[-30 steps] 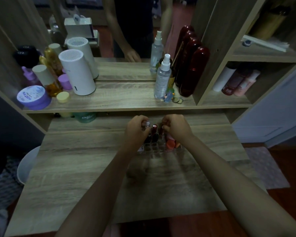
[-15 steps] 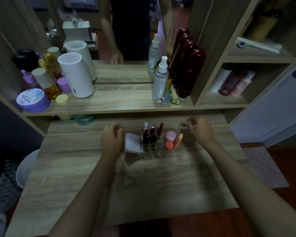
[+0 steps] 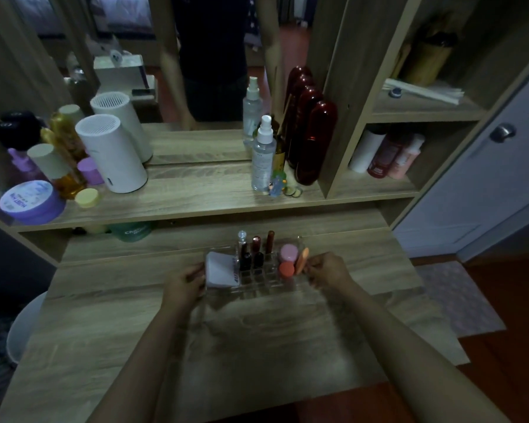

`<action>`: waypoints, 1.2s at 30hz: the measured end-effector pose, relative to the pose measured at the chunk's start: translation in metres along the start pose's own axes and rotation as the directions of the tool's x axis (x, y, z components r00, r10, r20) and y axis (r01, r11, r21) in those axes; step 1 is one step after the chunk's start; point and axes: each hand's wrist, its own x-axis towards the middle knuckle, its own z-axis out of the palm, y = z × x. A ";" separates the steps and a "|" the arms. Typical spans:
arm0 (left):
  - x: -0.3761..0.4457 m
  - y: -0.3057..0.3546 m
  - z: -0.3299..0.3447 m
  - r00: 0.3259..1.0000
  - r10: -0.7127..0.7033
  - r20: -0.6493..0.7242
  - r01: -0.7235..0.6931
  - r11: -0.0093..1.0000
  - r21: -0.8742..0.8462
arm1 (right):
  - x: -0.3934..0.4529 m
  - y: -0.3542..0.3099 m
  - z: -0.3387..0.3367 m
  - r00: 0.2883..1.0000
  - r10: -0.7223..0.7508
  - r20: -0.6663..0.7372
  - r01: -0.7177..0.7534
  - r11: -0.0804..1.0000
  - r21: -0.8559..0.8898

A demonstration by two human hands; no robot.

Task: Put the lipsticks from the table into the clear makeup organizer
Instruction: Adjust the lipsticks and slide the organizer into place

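The clear makeup organizer point(image 3: 266, 290) stands on the wooden table, near its back. Several lipsticks point(image 3: 255, 251) stand upright in its middle slots, beside a tube with a clear cap point(image 3: 242, 239). A white compact point(image 3: 222, 270) lies in its left part, and pink and orange sponges point(image 3: 288, 261) fill its right part. My left hand point(image 3: 184, 283) grips the organizer's left end. My right hand point(image 3: 327, 270) grips its right end. I see no loose lipstick on the table.
A raised shelf behind holds a white cylinder point(image 3: 110, 154), a purple jar point(image 3: 31, 203), amber bottles, a spray bottle point(image 3: 263, 154) and dark red bottles point(image 3: 312, 141). A mirror stands above it. Side cubbies at the right hold more bottles. A white stool point(image 3: 22, 328) stands at the left.
My hands left the lipsticks in the middle slots, spread outward, then closed on the two ends of the organizer. The organizer's contents are now uncovered.
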 end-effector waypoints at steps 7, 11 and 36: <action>-0.001 0.004 0.006 1.000 -0.024 -0.016 0.024 1.000 -0.013 | -0.001 -0.005 -0.005 1.000 -0.028 0.004 0.028 0.994 -0.101; -0.005 0.005 0.018 1.000 -0.028 -0.013 0.028 1.000 -0.011 | -0.003 0.003 -0.015 0.999 -0.030 -0.015 0.028 0.995 -0.097; -0.008 0.033 0.192 0.981 0.101 0.163 -0.134 0.969 0.206 | 0.007 0.124 -0.126 0.984 0.088 -0.155 -0.111 0.982 -0.150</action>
